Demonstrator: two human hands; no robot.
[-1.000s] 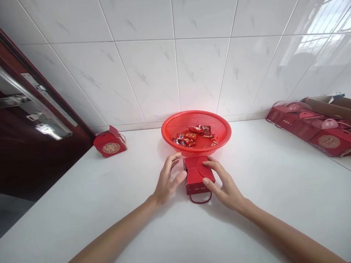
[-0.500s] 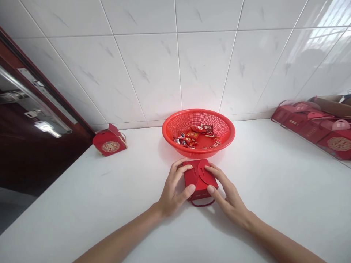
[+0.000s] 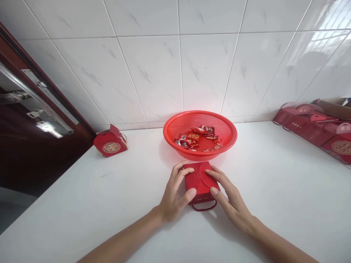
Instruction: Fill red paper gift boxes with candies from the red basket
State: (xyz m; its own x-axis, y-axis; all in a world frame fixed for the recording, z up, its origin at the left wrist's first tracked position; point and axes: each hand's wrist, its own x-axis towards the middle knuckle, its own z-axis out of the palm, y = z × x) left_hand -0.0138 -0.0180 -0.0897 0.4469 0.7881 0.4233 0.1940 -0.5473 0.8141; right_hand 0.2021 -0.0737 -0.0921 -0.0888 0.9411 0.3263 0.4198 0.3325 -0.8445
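Fingers of left hand [image 3: 173, 197] and right hand [image 3: 234, 202] parted, curved onto opposite sides of red box [image 3: 201, 182], its two rounded flaps over the top. Box on white table [image 3: 131, 204], cord handle [image 3: 204, 209] nearest the wearer; beyond it, red basket [image 3: 232, 143] with wrapped sweets [image 3: 193, 136]

One basket [image 3: 200, 156], several red boxes [image 3: 202, 188]

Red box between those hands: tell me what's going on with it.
A person's left hand and right hand rest on the red box, fingers on its two folded-in flaps. It lies on the white counter, its cord towards the person. Just behind is a red basket with wrapped sweets inside.
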